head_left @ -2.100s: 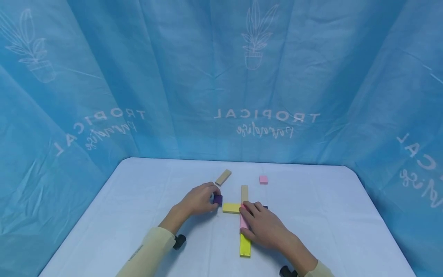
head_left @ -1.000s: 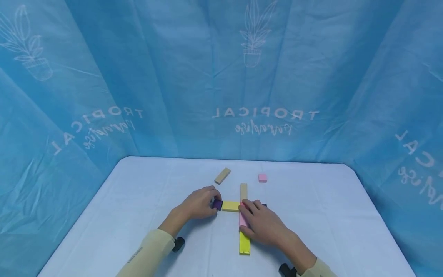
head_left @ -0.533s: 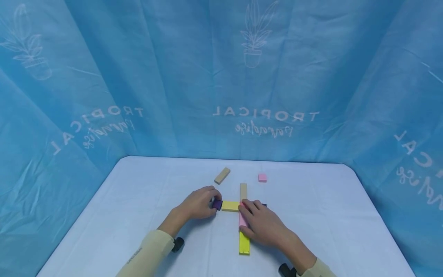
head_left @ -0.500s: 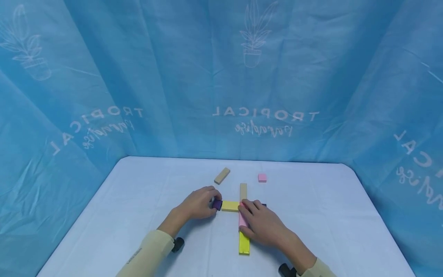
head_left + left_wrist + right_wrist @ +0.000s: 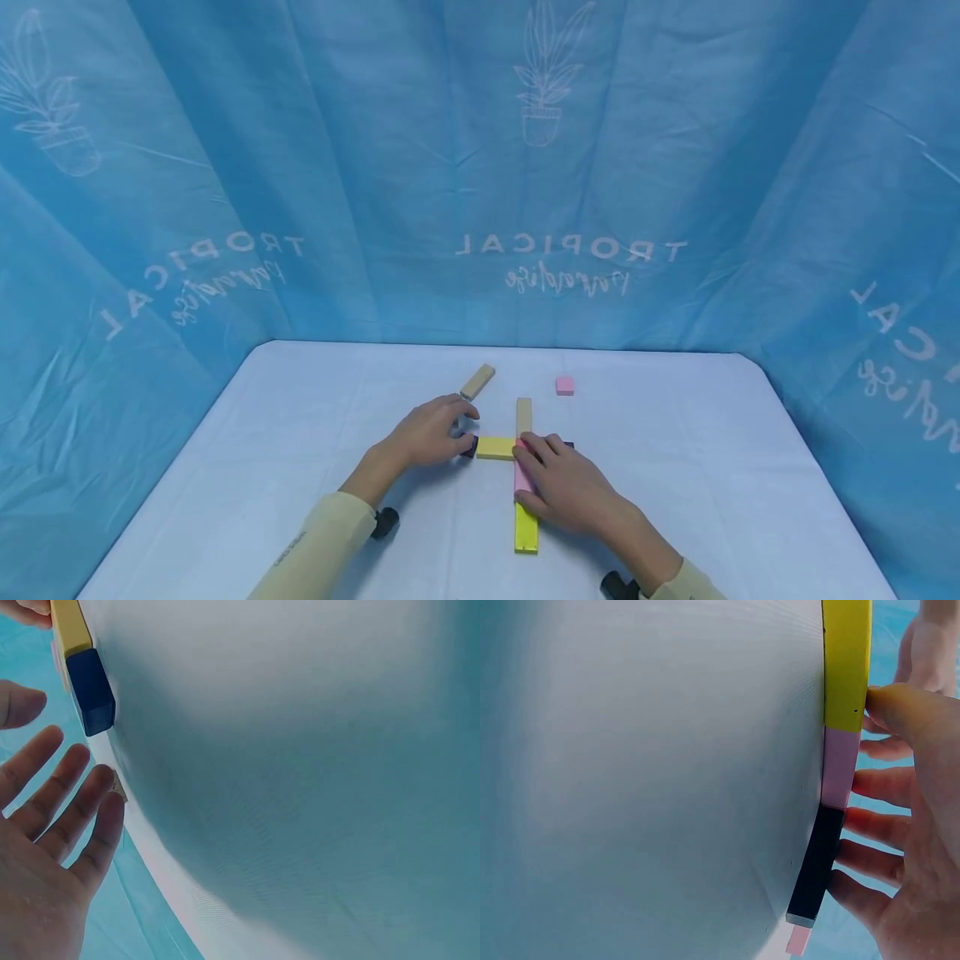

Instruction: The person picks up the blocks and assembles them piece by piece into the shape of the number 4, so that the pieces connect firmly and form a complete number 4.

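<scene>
My left hand [image 5: 429,429] is spread beside a dark purple-blue block [image 5: 469,447], its thumb overlapping it in the head view. The left wrist view shows the fingers apart from this dark block [image 5: 91,694], whose end meets a pale yellow block [image 5: 495,448]. My right hand [image 5: 566,483] rests on the cross of blocks with extended fingers. Under and beside it lie a pink block [image 5: 522,482], a bright yellow block [image 5: 527,533] at the near end and a wooden block [image 5: 524,414] at the far end. A black block [image 5: 816,862] is largely hidden in the head view.
A loose wooden block [image 5: 477,381] lies at an angle beyond my left hand. A small pink block [image 5: 565,386] sits farther back. The white-covered table [image 5: 322,375] ends at a blue printed curtain [image 5: 420,167].
The dark block has come up against the pale yellow block's left end. My left fingers have since lifted and spread off it. My right hand has stayed on the blocks.
</scene>
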`<state>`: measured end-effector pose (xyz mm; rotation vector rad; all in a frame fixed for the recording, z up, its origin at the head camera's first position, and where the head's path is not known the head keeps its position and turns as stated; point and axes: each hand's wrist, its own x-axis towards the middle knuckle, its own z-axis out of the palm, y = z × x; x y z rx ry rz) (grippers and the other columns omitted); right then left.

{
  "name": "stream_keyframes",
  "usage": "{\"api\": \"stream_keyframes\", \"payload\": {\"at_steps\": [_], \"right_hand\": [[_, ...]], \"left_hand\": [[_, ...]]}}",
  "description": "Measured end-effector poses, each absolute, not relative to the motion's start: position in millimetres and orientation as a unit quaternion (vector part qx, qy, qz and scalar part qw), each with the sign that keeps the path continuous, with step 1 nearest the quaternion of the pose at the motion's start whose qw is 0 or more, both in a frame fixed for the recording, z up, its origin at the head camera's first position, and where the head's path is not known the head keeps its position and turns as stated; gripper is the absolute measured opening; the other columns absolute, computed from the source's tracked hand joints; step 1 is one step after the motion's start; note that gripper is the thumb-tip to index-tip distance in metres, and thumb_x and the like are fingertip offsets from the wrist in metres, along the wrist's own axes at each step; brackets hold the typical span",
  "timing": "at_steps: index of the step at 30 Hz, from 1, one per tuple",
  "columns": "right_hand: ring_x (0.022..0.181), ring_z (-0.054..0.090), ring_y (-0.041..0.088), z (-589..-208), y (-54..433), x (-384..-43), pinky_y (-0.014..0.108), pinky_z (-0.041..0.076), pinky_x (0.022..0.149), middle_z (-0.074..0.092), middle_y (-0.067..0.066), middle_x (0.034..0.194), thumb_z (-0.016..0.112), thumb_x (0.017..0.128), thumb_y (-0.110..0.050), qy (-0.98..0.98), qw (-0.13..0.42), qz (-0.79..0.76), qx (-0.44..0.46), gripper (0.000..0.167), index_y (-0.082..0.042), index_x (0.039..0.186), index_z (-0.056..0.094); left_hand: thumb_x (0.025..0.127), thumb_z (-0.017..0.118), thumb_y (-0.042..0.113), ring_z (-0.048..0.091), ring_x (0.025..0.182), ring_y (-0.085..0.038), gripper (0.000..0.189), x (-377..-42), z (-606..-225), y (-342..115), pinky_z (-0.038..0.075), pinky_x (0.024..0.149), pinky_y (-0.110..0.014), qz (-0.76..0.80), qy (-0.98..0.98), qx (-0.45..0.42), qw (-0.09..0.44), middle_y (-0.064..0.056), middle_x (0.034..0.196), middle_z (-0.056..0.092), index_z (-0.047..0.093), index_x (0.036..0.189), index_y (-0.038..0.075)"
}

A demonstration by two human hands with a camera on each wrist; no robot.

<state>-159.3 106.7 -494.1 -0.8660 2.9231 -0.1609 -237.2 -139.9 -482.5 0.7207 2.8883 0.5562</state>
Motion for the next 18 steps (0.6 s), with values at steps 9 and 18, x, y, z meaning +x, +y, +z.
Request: {"api": "stream_keyframes", "payload": {"at_steps": [9, 18], "right_hand": [[0.129, 0.038, 0.023, -491, 108, -156, 0.045, 0.040, 0.101, 0.033, 0.001, 0.152, 0.050, 0.090, -0.063, 0.960, 0.051, -0.046, -0.273, 0.070, -0.022, 0.147, 0.041], [0.128, 0.038, 0.024, -490, 106, -155, 0.045, 0.041, 0.101, 0.033, 0.002, 0.152, 0.050, 0.090, -0.062, 0.957, 0.049, -0.050, -0.280, 0.071, -0.021, 0.147, 0.041]], "left_hand": [[0.087, 0.067, 0.026, 0.058, 0.100, -0.016, 0.032, -253, -472, -135, 0.051, 0.084, -0.037, 0.216, 0.949, 0.226, 0.037, 0.004, 0.116, 0.059, 0.065, 0.118, 0.018], [0.088, 0.066, 0.026, 0.058, 0.104, -0.018, 0.032, -260, -468, -134, 0.049, 0.089, -0.039, 0.211, 0.952, 0.217, 0.037, 0.000, 0.117, 0.060, 0.065, 0.118, 0.016]]}}
